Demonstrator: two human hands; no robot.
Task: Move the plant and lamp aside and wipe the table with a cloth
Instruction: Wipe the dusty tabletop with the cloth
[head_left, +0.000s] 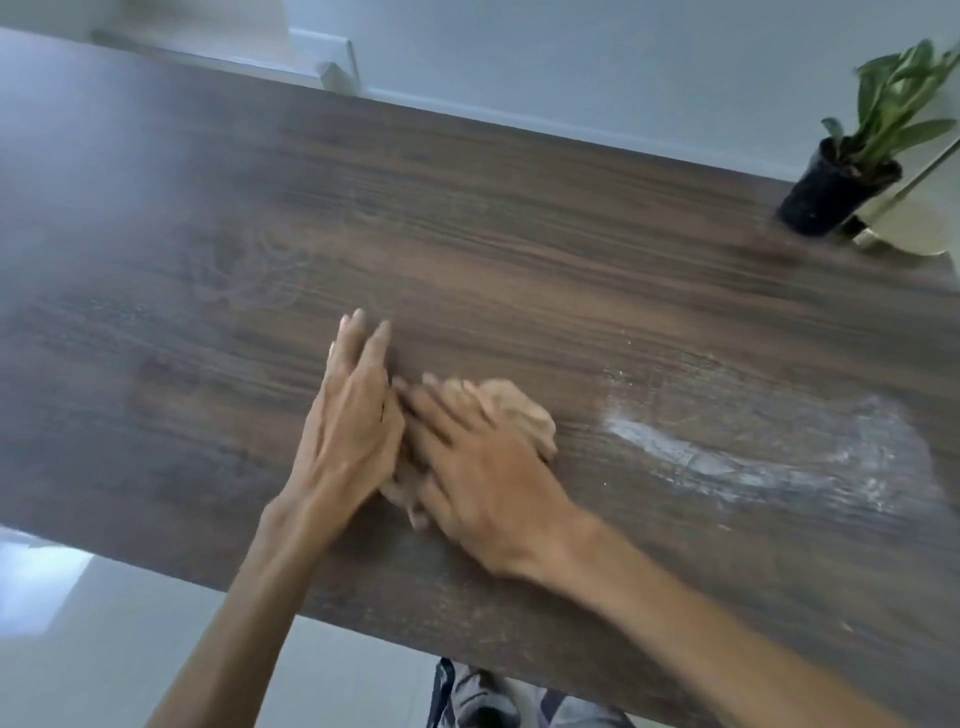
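A crumpled tan cloth (522, 413) lies on the dark wood table (467, 234), mostly hidden under my hands. My right hand (483, 467) presses flat on the cloth, blurred with motion. My left hand (353, 415) lies beside it with fingers stretched out, its palm edge over the cloth's left part. A green plant in a black pot (836, 192) stands at the table's far right corner. The lamp (904, 228), with a pale round base and a slanted stem, stands just right of the pot.
A whitish smear of dust (727, 457) arcs across the table to the right of the cloth. Faint swirl marks (249, 275) show at the left centre. The table's near edge runs diagonally below my wrists. A white wall stands behind.
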